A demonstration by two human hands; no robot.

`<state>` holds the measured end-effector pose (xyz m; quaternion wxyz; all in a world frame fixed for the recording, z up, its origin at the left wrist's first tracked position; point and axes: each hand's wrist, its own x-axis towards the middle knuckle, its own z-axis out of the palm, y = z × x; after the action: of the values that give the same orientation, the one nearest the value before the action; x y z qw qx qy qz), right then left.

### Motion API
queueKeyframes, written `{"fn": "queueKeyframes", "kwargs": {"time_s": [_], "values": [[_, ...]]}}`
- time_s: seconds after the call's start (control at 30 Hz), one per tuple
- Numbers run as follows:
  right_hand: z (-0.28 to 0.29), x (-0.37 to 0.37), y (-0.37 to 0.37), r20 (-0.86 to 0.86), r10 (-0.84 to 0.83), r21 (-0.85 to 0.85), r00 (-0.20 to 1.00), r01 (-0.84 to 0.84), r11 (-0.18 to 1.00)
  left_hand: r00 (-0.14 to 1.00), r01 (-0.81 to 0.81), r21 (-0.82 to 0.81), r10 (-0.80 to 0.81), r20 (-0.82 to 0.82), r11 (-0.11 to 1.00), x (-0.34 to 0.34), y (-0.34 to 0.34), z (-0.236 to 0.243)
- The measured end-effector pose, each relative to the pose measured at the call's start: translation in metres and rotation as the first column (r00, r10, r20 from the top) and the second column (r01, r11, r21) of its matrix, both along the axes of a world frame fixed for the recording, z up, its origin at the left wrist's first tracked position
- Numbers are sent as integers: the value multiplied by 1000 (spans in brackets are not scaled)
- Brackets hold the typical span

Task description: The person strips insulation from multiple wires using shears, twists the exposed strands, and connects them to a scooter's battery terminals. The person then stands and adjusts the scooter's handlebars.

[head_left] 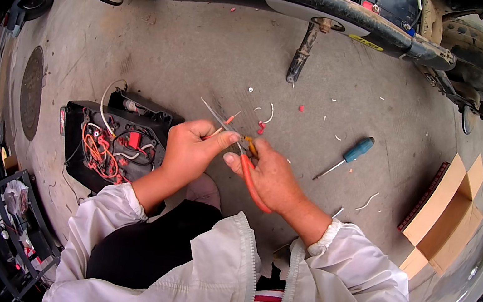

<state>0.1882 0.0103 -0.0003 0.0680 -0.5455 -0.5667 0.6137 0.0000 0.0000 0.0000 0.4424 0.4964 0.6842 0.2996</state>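
In front of me, near the middle of the view, my left hand [192, 148] pinches a thin red wire [231, 117] whose end sticks out past the fingers. My right hand [270, 174] is closed around the orange handle of what look like scissors [254, 184]. A slim pointed metal blade slants up and left from between the hands, beside the red wire. Something small and yellow [250, 146] shows by the right fingers; its kind is unclear. Both hands meet closely, so the part between the thumbs is partly hidden.
Left lies an open black plastic case [79, 160] with tangled wires. A teal-handled screwdriver [357, 150] and wire scraps [270, 114] lie on the concrete. An open cardboard box [448, 225] stands right. A vehicle frame with a kickstand [301, 56] spans the far side.
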Motion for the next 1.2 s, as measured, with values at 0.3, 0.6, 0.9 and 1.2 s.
{"fn": "queueKeyframes", "kwargs": {"time_s": [0.3, 0.6, 0.9, 1.2], "values": [[-10, -2, -4, 16, -47, 108, 999, 45, 993, 1000, -22, -89, 23, 8, 996, 2, 5, -4], [-17, -7, -4, 84, -197, 276, 977, 167, 947, 942, -146, -259, 214, 258, 955, -9, -1, -19], [-2, 12, 10, 257, 26, 306, 966, -107, 946, 959, -67, -10, 68, 274, 998, -14, 29, 13], [8, 9, 6, 326, 205, 258, 923, -295, 920, 848, 381, -155, -412, -334, 911, -9, 41, 20]]}}
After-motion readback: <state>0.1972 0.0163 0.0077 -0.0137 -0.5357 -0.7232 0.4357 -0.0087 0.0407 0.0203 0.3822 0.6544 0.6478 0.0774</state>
